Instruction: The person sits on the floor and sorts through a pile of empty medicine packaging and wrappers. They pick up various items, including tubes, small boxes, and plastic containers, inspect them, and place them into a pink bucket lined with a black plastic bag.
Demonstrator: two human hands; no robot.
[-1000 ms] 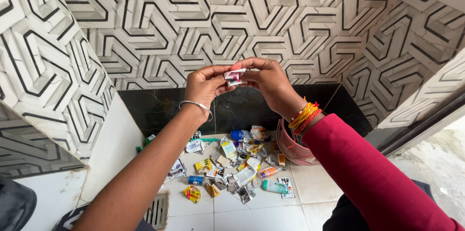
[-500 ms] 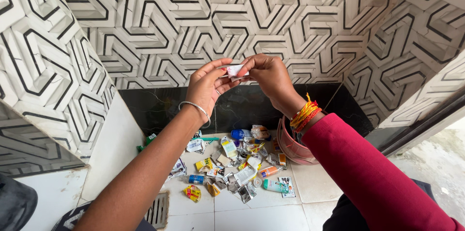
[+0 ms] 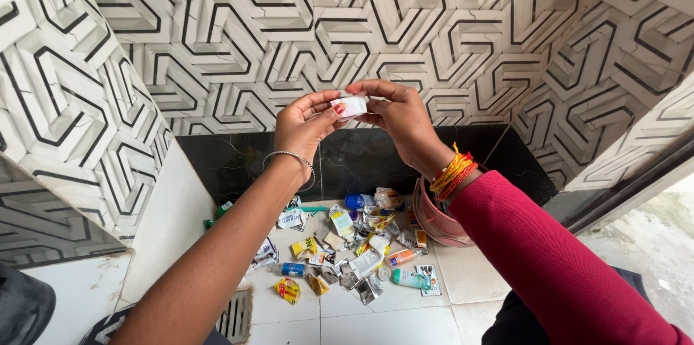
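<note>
Tiled corner, three walls (image 3: 289,41) meeting around a recess. White tiles all over, black lines woven into a geometric pattern. Along the base of the back wall, a dark polished skirting (image 3: 231,160). Underfoot, pale square floor tiles (image 3: 463,273) with thin grout lines. Low on the left, a slotted drain (image 3: 235,316) set into the floor. At the far right, a dark door frame (image 3: 636,179), possibly metal, with rough grey ground (image 3: 654,244) beyond. Soft, even daylight throughout, no hard shadows.
</note>
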